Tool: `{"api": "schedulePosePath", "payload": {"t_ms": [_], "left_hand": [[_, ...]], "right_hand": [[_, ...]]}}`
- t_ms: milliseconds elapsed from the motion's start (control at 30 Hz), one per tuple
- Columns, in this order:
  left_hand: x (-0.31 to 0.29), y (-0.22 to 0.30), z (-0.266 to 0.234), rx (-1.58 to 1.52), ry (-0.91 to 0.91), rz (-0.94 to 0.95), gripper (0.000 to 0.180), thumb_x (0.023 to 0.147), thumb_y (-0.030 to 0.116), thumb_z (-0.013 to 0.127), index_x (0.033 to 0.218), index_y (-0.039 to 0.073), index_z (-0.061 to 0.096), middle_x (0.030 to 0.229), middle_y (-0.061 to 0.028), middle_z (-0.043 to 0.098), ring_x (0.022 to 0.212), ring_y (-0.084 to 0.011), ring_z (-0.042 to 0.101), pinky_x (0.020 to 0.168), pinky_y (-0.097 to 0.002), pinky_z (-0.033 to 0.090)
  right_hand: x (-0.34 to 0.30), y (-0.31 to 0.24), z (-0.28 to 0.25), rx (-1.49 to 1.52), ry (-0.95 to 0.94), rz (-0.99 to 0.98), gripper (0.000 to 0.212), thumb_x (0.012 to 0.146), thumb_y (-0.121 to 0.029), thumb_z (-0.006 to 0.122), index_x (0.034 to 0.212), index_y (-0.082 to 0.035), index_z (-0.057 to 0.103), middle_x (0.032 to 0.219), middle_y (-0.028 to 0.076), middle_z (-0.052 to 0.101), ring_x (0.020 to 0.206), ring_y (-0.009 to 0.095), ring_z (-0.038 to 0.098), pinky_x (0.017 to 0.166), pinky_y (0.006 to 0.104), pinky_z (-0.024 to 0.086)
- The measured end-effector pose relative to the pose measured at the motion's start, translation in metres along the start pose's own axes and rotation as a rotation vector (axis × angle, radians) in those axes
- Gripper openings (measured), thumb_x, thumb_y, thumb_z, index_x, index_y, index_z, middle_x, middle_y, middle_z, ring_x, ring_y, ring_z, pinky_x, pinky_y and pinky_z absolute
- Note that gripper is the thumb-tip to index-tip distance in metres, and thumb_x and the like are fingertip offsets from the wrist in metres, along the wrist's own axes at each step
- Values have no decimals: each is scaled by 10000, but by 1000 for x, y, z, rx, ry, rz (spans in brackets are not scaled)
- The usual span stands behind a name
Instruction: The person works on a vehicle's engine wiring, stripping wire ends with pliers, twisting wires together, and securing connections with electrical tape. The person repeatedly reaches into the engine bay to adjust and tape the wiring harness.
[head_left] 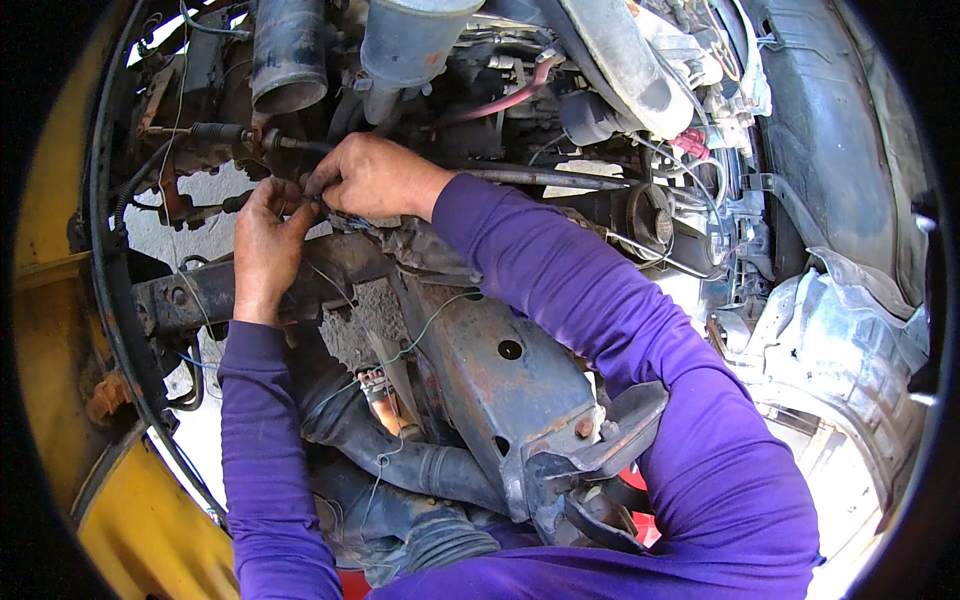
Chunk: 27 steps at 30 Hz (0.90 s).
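Note:
My left hand (268, 240) and my right hand (382, 178) meet over the upper left of the engine bay. The fingertips of both press together around something small and dark that I cannot make out. Beside my left fingers, a dark cable end (236, 203) runs in from a rusty bracket (178, 206). Just above, a rod with a black rubber boot (216, 132) lies crosswise and passes behind my right hand. A long dark bar (550, 178) stretches to the right beyond my right wrist. Both forearms are in purple sleeves.
A rusty steel frame rail (545, 405) and a thick black hose (440, 470) lie below my hands. Thin green wires (432, 325) hang loose there. A grey canister (415, 45) and a dark cylinder (288, 60) stand above. Yellow bodywork (150, 520) borders the left.

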<state>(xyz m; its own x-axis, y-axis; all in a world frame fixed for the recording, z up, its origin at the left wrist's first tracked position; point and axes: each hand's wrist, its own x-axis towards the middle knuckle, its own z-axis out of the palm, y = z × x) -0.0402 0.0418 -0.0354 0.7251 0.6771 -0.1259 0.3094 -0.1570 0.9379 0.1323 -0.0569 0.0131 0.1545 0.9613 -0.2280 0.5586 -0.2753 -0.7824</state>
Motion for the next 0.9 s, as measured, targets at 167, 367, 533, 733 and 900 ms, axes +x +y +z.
{"api": "schedulePosePath", "payload": {"t_ms": [167,367,533,733,900], "left_hand": [[-3,7,-4,13,0,-17,198,846,49,757,991,-22,643,912,-128,733,839,-191,686,766,-332,527],[-4,7,-6,-14,11,-4,189,843,26,755,988,-20,643,900,-122,734,826,-183,683,767,-325,525],[-1,7,3,-32,-28,17,181,854,34,742,992,-33,646,907,-110,715,830,-172,652,772,-316,521],[5,-13,-6,-158,-54,15,153,901,19,724,999,-19,613,941,-41,683,864,-97,604,777,-263,491],[7,-7,-6,-101,-94,6,151,908,14,730,1027,-12,640,950,-43,693,865,-106,613,803,-248,481]], "right_hand": [[1,-1,4,24,35,-5,332,781,-142,644,1068,-47,782,1009,202,758,936,333,736,877,413,564],[2,-5,5,-9,8,-12,306,780,-158,664,1035,-39,784,990,210,752,920,354,730,865,427,565],[1,17,10,-69,80,-118,301,775,-194,677,1011,-44,786,952,225,740,887,379,722,840,445,564],[14,11,13,-100,51,-134,263,757,-144,678,978,-82,806,917,175,759,858,339,731,814,430,575],[13,15,16,-95,74,-119,264,741,-129,675,965,-101,811,910,166,761,862,338,729,800,436,572]]}}
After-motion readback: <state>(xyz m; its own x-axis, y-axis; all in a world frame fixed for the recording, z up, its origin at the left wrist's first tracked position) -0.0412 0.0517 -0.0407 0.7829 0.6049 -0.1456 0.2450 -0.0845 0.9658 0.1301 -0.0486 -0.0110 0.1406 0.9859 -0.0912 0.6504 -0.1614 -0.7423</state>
